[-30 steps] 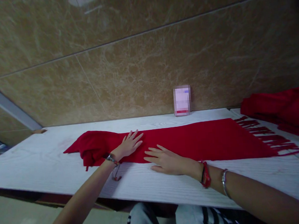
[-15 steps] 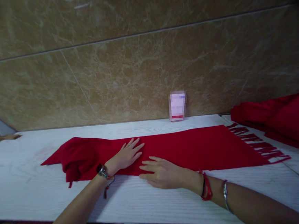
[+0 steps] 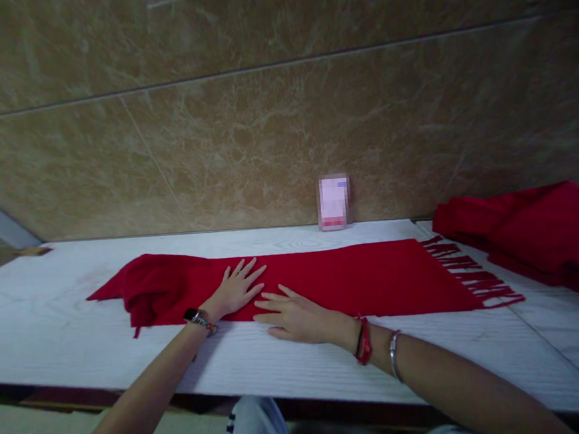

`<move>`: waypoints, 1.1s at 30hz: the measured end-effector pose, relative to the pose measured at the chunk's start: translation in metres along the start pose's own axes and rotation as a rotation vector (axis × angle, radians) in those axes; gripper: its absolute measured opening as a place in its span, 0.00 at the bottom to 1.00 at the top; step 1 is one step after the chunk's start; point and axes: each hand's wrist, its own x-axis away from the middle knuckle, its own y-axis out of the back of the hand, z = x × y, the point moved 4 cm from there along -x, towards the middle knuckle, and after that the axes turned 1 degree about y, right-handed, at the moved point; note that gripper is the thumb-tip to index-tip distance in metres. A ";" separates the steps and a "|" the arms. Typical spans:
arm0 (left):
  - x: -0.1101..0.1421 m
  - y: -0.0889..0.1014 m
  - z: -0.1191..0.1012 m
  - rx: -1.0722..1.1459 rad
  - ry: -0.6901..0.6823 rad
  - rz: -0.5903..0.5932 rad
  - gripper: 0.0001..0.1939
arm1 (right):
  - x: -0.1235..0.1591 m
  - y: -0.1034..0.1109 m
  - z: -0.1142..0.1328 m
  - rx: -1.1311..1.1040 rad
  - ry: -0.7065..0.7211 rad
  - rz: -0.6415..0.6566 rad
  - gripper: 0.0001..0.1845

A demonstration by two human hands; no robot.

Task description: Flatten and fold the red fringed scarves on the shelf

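Observation:
A red scarf (image 3: 354, 280) with a fringed right end lies lengthwise on the white tabletop (image 3: 69, 341). Its left part is bunched and folded over, ending in a point. My left hand (image 3: 236, 289) rests flat on the scarf left of its middle, fingers spread toward the upper right. Just to the right, my right hand (image 3: 297, 318) lies across the scarf's near edge, fingers apart and pointing left. Neither hand grips anything.
More folded red fabric (image 3: 531, 231) lies at the right, beyond the fringe. A phone-shaped object (image 3: 334, 203), blurred out, leans on the marbled tile wall (image 3: 243, 140) behind the table. My knees show below the table's front edge.
The view has shifted, so table and scarf sit slightly higher and more of the floor and my legs shows. Both hands stay flat on the scarf, nearly in place.

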 end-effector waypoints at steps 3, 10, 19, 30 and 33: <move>0.000 0.001 0.000 0.006 0.005 -0.026 0.25 | 0.000 0.004 -0.003 -0.001 -0.119 -0.019 0.26; 0.000 -0.001 0.003 0.025 0.024 -0.042 0.25 | 0.001 0.002 -0.014 0.000 -0.317 -0.072 0.31; 0.002 0.004 0.004 0.076 0.086 -0.098 0.26 | 0.003 0.005 -0.019 -0.001 -0.465 -0.093 0.28; 0.002 0.002 0.002 0.002 0.093 -0.072 0.25 | 0.002 0.007 -0.011 0.033 -0.418 -0.117 0.31; 0.004 0.007 0.000 0.001 0.065 -0.110 0.24 | 0.008 0.003 -0.009 0.015 -0.457 -0.037 0.30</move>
